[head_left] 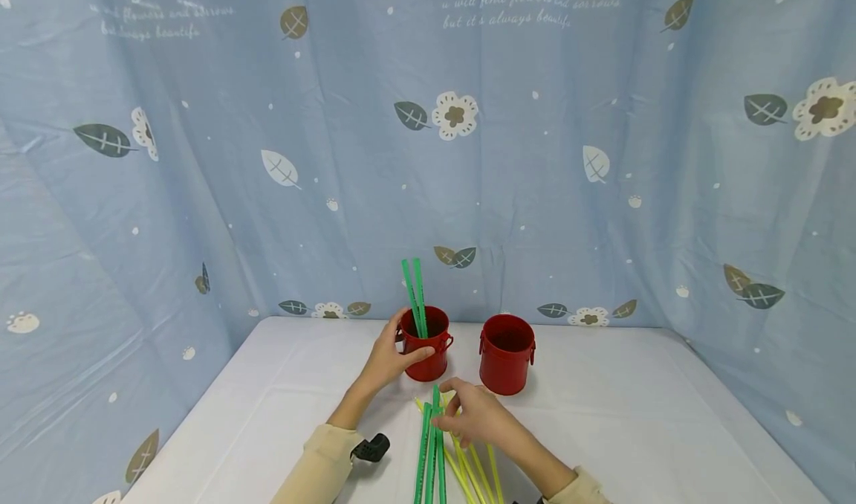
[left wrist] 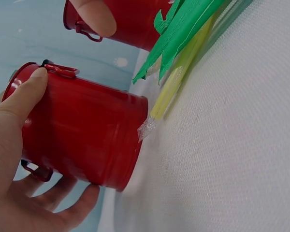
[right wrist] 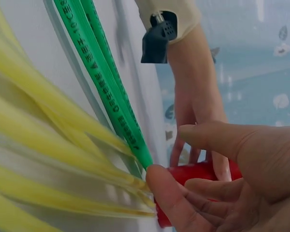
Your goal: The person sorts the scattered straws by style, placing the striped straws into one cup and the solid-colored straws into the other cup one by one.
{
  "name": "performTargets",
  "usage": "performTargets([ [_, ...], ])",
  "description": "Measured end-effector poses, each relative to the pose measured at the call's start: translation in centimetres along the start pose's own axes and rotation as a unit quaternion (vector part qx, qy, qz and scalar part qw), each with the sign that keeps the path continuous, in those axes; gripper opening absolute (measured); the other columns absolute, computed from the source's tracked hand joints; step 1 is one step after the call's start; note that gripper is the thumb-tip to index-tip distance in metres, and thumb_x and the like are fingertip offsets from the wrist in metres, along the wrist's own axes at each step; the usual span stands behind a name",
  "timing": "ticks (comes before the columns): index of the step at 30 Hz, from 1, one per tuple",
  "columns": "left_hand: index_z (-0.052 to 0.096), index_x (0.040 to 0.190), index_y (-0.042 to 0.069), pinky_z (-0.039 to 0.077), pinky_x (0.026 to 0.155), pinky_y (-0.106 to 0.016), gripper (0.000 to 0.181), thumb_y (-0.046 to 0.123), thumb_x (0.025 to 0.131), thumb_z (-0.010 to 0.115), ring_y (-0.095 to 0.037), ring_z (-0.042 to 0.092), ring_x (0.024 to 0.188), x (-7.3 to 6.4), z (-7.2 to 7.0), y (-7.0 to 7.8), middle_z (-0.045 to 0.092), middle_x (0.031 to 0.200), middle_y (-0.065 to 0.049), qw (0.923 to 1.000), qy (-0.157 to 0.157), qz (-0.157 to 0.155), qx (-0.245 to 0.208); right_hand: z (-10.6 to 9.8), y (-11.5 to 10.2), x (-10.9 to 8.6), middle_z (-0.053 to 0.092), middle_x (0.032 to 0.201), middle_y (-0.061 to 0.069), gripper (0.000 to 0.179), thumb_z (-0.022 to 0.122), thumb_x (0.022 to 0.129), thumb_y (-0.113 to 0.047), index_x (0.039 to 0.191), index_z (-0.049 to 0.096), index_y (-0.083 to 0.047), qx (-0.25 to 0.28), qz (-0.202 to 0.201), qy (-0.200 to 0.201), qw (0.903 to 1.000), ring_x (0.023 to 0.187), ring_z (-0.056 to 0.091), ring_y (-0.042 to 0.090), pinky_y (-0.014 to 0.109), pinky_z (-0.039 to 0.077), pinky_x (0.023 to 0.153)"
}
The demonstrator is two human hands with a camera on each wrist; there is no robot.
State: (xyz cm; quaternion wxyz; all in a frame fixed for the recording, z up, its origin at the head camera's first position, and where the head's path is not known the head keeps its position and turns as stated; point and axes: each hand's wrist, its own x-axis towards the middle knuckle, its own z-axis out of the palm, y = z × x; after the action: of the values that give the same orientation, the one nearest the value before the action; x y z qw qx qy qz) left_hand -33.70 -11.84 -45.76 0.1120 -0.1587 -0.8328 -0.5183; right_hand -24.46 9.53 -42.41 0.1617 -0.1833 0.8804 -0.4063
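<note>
My left hand (head_left: 391,359) holds a red bucket (left wrist: 82,130) by its side, thumb near one handle and fingers around the other side. Two slim green sticks with printed wrappers (head_left: 414,296) stand in that bucket, leaning. On the table in front lie more green wrapped sticks (head_left: 428,452) beside yellow sticks in clear wrap (head_left: 476,467). Above their far ends is my right hand (head_left: 471,413), fingers bent and thumb apart from the index finger. In the right wrist view, its index fingertip (right wrist: 162,181) is right at the tip of a green stick (right wrist: 104,79).
A second red bucket (head_left: 507,359) with side handles stands upright to the right of the first. The white tabletop (head_left: 635,415) ends at a blue patterned curtain (head_left: 374,192) behind and at both sides.
</note>
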Motion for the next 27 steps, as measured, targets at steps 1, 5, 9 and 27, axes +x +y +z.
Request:
performTargets([
  [1,0.030,0.153,0.014,0.050,0.099,-0.055,0.092,0.037,0.080,0.081,-0.034,0.053,0.125,0.0,0.0,0.0,0.047,0.145,-0.011,1.0000,-0.001,-0.001,0.001,0.1,-0.1,-0.1,0.063,0.080,0.001,0.059,0.079,0.083,-0.028,0.131,0.055,-0.004,-0.003,0.004,0.000,1.0000,0.054,0.065,0.024,0.028,0.052,0.055],
  [5,0.029,0.154,0.012,0.049,0.100,-0.054,0.094,0.037,0.080,0.081,-0.035,0.052,0.125,0.0,0.1,0.0,0.048,0.145,-0.012,1.0000,-0.005,-0.004,0.001,0.5,-0.3,-0.4,0.063,0.079,0.001,0.059,0.080,0.082,-0.029,0.131,0.056,-0.006,-0.016,0.022,-0.002,0.9996,0.054,0.065,0.023,0.028,0.049,0.056],
  [9,0.029,0.154,0.011,0.049,0.100,-0.053,0.094,0.036,0.080,0.081,-0.034,0.052,0.126,0.0,0.1,0.0,0.048,0.145,-0.012,1.0000,-0.005,-0.004,0.000,1.0,-0.5,-0.8,0.060,0.077,0.001,0.059,0.081,0.080,-0.028,0.130,0.056,-0.007,-0.031,0.029,-0.001,0.9991,0.053,0.064,0.020,0.027,0.051,0.054],
  [27,0.029,0.154,0.013,0.050,0.099,-0.054,0.094,0.036,0.080,0.082,-0.034,0.052,0.126,-0.1,-0.1,0.2,0.046,0.147,-0.011,1.0000,-0.002,-0.003,-0.005,2.3,-1.2,-1.9,0.058,0.062,0.002,0.052,0.082,0.079,-0.029,0.120,0.064,-0.001,-0.071,0.044,0.018,0.9963,0.048,0.056,0.016,0.020,0.039,0.043],
])
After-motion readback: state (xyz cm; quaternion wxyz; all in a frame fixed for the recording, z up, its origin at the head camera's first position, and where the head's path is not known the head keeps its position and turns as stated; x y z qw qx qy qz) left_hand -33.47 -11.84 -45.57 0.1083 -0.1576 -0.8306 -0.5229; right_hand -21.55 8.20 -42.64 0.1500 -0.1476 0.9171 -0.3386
